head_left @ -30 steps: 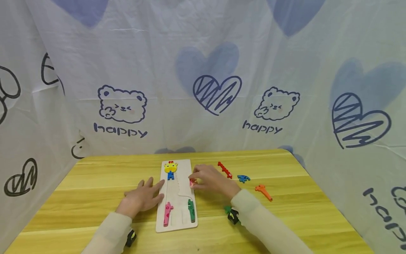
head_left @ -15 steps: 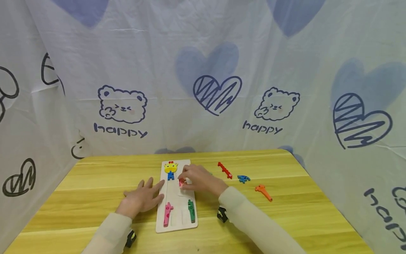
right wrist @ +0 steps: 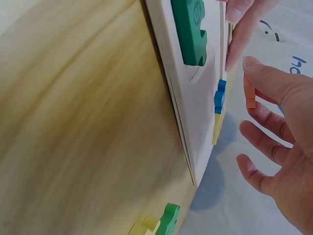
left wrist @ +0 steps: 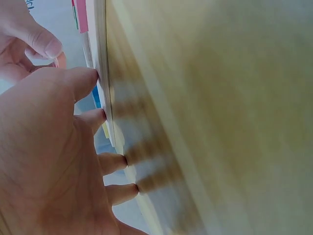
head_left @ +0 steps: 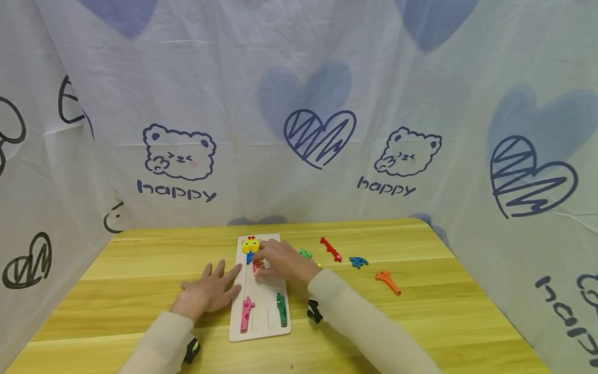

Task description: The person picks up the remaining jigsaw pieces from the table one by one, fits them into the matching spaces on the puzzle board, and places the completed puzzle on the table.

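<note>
My right hand [head_left: 280,261] pinches a small pinkish-red puzzle piece [right wrist: 249,93] between thumb and finger, held over the upper part of the white puzzle board [head_left: 263,322]. Just beside that piece lie the blue piece [right wrist: 220,96] and the yellow giraffe-head piece [head_left: 250,245], both set in the board. My left hand [head_left: 208,293] lies spread at the board's left side, its thumb and fingertips touching the edge and the table. Lower on the board are a pink leg piece [head_left: 246,314] at left and a dark green one [head_left: 282,310] at right.
Right of the board several loose pieces lie on the wooden table [head_left: 420,322]: a green piece [head_left: 306,253], a red one [head_left: 330,250], a blue one [head_left: 358,262] and an orange one [head_left: 389,283]. A printed cloth [head_left: 252,67] hangs behind the table.
My right hand has carried the pinkish-red piece leftward from the board's right edge to beside the blue piece, uncovering the loose green piece. My left hand has stayed put.
</note>
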Action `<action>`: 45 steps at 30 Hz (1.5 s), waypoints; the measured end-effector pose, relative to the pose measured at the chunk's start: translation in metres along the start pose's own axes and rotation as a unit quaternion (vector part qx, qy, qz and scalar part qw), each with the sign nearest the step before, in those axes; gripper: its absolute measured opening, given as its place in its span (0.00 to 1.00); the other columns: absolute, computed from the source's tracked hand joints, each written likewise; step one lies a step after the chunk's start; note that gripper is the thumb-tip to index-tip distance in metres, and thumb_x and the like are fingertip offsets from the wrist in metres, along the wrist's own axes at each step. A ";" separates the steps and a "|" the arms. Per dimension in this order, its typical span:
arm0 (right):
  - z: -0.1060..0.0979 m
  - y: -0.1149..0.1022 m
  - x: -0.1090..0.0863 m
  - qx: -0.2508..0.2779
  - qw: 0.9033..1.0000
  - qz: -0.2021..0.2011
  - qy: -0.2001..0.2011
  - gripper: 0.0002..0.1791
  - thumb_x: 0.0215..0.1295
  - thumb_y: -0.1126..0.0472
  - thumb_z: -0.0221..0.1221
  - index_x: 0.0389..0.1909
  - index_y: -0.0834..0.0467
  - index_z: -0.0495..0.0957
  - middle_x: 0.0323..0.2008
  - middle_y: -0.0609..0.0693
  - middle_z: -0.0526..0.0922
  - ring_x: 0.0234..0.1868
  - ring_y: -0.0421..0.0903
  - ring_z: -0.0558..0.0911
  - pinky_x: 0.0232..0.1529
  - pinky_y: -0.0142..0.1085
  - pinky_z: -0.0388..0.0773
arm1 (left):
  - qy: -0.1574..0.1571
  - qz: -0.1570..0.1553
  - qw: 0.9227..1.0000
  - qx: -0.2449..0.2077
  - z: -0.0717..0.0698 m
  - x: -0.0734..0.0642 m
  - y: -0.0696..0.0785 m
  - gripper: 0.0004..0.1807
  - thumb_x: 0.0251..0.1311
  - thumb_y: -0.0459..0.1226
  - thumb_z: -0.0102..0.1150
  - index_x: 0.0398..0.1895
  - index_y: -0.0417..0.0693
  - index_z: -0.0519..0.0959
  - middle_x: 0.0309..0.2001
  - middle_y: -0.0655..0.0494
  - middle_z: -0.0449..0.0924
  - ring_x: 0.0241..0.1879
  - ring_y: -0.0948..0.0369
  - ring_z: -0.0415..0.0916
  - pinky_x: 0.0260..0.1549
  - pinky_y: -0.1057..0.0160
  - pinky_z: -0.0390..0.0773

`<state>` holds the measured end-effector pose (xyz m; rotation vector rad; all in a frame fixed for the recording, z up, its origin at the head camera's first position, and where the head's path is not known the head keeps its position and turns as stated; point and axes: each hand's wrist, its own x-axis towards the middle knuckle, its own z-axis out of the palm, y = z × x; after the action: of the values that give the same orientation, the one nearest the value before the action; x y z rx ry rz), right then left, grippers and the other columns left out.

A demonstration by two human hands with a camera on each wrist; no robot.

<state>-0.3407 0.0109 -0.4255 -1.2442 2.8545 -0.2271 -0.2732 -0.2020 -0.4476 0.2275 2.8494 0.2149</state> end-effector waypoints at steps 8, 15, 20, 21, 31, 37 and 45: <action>0.002 -0.004 0.006 0.014 1.000 0.015 -0.013 0.22 0.68 0.45 0.66 0.59 0.48 0.85 0.52 0.44 0.84 0.50 0.41 0.76 0.59 0.34 0.77 | -0.003 0.002 1.000 -0.006 -0.001 -0.001 0.001 0.35 0.77 0.59 0.42 0.83 0.62 0.55 0.82 0.36 0.48 0.79 0.28 0.47 0.53 0.07 0.53; 0.009 -0.005 0.014 0.025 0.999 0.033 -0.020 0.21 0.68 0.45 0.66 0.58 0.48 0.85 0.50 0.44 0.84 0.49 0.41 0.76 0.58 0.38 0.77 | -0.005 0.000 1.000 -0.006 -0.001 -0.004 0.000 0.35 0.77 0.59 0.42 0.83 0.62 0.55 0.82 0.36 0.48 0.79 0.28 0.47 0.53 0.07 0.52; 0.014 -0.005 0.018 0.021 0.999 0.036 -0.016 0.21 0.67 0.43 0.66 0.57 0.47 0.86 0.50 0.42 0.84 0.50 0.40 0.77 0.57 0.38 0.77 | -0.003 -0.002 1.000 -0.005 -0.001 -0.004 0.000 0.35 0.76 0.59 0.42 0.82 0.62 0.55 0.82 0.36 0.48 0.78 0.28 0.47 0.53 0.07 0.53; 0.015 -0.005 0.019 0.018 0.999 0.035 -0.015 0.22 0.67 0.43 0.66 0.57 0.47 0.85 0.50 0.42 0.84 0.50 0.40 0.77 0.56 0.37 0.77 | -0.003 -0.002 1.000 -0.005 -0.001 -0.004 0.000 0.36 0.76 0.59 0.42 0.82 0.62 0.55 0.82 0.36 0.48 0.78 0.27 0.47 0.52 0.07 0.53; 0.019 -0.010 0.025 -0.002 0.999 0.033 -0.020 0.22 0.67 0.41 0.65 0.57 0.45 0.85 0.51 0.40 0.85 0.51 0.39 0.77 0.57 0.40 0.77 | 0.001 -0.001 1.000 -0.003 -0.002 -0.005 -0.001 0.35 0.77 0.59 0.42 0.82 0.61 0.56 0.82 0.36 0.49 0.78 0.27 0.48 0.51 0.07 0.55; 0.022 -0.011 0.026 -0.002 0.999 0.047 -0.028 0.22 0.67 0.40 0.65 0.58 0.44 0.85 0.53 0.40 0.85 0.52 0.40 0.77 0.60 0.44 0.76 | -0.004 0.001 1.000 -0.003 -0.004 -0.005 0.001 0.35 0.77 0.59 0.42 0.83 0.62 0.55 0.82 0.36 0.48 0.78 0.27 0.47 0.52 0.07 0.54; 0.022 -0.010 0.026 -0.015 0.999 0.043 -0.026 0.22 0.67 0.40 0.64 0.58 0.45 0.86 0.52 0.41 0.86 0.50 0.39 0.78 0.58 0.44 0.77 | -0.005 0.002 1.000 -0.005 -0.004 -0.004 0.002 0.35 0.77 0.58 0.42 0.83 0.62 0.55 0.82 0.36 0.48 0.78 0.27 0.48 0.52 0.07 0.54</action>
<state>-0.3494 -0.0176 -0.4453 -1.1124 2.8689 -0.1494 -0.2705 -0.2013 -0.4422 0.2319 2.8380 0.2296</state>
